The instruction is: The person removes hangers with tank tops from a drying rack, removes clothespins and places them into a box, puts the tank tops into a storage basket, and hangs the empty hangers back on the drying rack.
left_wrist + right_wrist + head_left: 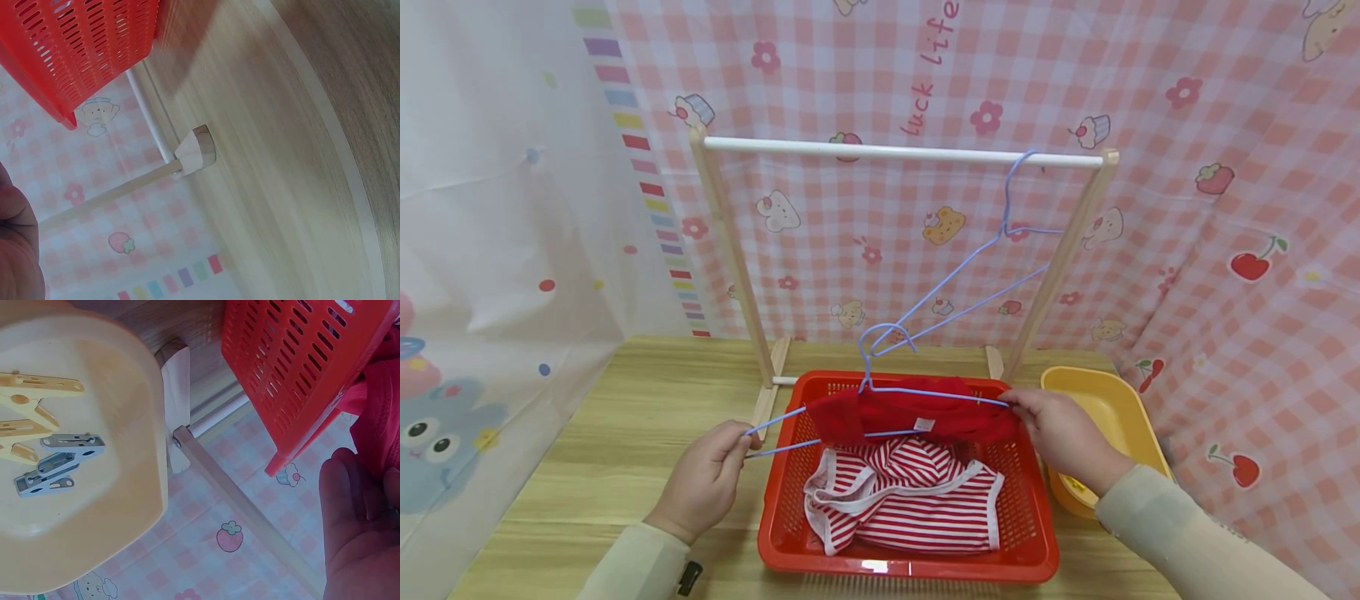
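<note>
A blue wire hanger [869, 387] lies across the red basket [767, 529], its hook pointing up. My left hand [707, 475] grips the bare left end of this hanger. On its right part hangs a red garment [891, 417] with a small white label. My right hand [1063, 433] pinches this garment at the hanger's right end; in the right wrist view the fingers [347, 494] lie against the red cloth [381, 419]. Below, a red-and-white striped garment [925, 517] lies crumpled in the basket.
Behind the basket stands a wooden rack [733, 242] with a white top rail [880, 151]. A second blue hanger [951, 275] hangs from the rail's right part. To the right is a yellow basin [1093, 387] with yellow clothespins [37, 384] and blue-grey clothespins [59, 464].
</note>
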{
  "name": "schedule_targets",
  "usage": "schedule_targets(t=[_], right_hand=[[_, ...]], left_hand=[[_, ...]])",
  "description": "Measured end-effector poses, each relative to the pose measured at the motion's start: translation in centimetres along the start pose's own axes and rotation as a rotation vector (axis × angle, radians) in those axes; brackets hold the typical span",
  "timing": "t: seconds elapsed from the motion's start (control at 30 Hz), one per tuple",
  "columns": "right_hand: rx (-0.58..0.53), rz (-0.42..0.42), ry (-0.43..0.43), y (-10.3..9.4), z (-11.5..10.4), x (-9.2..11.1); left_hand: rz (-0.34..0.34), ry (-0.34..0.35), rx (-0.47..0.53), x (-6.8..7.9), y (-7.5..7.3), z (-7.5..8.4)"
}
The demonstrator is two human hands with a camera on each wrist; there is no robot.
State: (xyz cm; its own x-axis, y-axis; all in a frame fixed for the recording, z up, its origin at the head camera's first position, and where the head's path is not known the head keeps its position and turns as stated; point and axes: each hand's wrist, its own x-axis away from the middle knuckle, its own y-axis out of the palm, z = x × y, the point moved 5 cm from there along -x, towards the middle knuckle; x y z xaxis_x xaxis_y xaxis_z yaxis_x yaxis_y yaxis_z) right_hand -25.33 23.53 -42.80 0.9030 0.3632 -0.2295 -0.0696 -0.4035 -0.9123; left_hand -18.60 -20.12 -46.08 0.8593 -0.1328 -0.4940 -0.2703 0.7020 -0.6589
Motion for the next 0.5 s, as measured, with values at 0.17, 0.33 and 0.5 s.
schedule_targets(t=[0.17,0.33,0.5], right_hand=[[0.019,0.008,-0.008,-0.02,0.02,0.02],[0.019,0.006,-0.011,0.03,0.03,0.03],[0.012,-0.005,0.004,0.14,0.20,0.07]], left_hand=[[0.001,0.002,0.003,0.01,-0.01,-0.02],[0.005,0.016,0.004,0.01,-0.04,0.01],[0.012,0.026,0.005,0.06,-0.04,0.00]])
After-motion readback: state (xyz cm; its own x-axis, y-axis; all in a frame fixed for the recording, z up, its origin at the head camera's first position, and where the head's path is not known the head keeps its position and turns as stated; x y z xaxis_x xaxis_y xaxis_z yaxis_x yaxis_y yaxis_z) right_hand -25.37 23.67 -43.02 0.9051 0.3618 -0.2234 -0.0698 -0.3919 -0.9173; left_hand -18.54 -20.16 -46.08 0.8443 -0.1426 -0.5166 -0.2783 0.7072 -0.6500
